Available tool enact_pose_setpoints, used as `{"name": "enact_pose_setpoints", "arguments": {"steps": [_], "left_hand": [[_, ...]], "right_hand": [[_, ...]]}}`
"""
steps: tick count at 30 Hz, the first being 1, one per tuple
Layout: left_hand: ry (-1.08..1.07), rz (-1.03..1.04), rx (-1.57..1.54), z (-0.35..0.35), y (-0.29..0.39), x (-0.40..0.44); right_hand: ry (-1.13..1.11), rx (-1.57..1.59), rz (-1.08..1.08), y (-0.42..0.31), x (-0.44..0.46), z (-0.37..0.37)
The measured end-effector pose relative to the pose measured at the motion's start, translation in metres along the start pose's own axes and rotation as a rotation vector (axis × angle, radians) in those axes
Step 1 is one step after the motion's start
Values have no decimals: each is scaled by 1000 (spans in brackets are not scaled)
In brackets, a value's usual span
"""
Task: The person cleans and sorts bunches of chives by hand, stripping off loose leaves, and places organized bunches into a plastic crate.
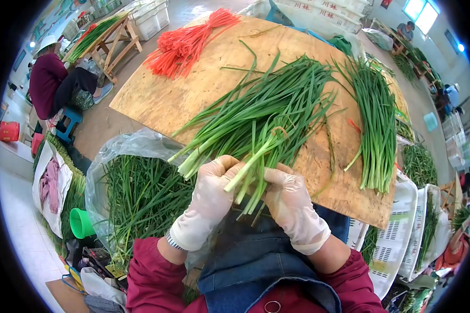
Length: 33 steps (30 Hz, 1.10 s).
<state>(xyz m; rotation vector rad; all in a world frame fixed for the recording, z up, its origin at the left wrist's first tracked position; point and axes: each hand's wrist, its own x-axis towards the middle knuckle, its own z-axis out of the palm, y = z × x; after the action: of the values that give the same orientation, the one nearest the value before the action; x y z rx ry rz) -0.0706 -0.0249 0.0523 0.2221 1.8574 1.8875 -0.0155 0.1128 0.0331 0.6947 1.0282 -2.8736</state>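
Observation:
My left hand [209,201], in a whitish glove, pinches the pale stem ends of a few green leafy stalks [258,159] at the table's near edge. On the other side of the same stalks, my right hand [292,201], gloved too, has its thumb and fingers closed on them. Behind them a loose pile of long green stalks [277,94] lies across the wooden table [136,99], pale ends toward me. A separate bundle [376,125] lies at the right edge, with a bit of red tie by it. Red ties [185,47] are heaped at the far left.
A clear plastic bag of greens [146,193] stands left of my left arm, beside a green cup [81,223]. White crates [397,235] are at the lower right. A person [55,81] sits at the upper left, near another bench.

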Motion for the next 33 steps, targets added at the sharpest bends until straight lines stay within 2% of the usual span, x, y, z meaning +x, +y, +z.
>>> {"name": "enact_pose_setpoints", "arguments": {"steps": [2,9,13,17,18,21,26,33], "left_hand": [[-30,-87,-137,1,3,-1],[0,-15,-28,8,-7,-2],[-24,-162,-130,5,1,-2],[-129,-219,44,2,8,-3],[-140,-108,137,1,2,-3],[-208,-52,491,-1,2,-1],[-187,-142,335,-3,2,1],[-16,0,390,1,-6,-6]], "right_hand": [[-9,27,23,0,0,-2],[27,-67,-58,-1,-1,3],[70,-75,-13,-2,-3,-1],[175,-193,-92,-2,-8,0],[205,-217,-125,-2,-8,1],[201,-212,-165,-2,-9,6],[233,-257,-189,1,-8,5],[253,-233,-156,1,-6,4]]}}
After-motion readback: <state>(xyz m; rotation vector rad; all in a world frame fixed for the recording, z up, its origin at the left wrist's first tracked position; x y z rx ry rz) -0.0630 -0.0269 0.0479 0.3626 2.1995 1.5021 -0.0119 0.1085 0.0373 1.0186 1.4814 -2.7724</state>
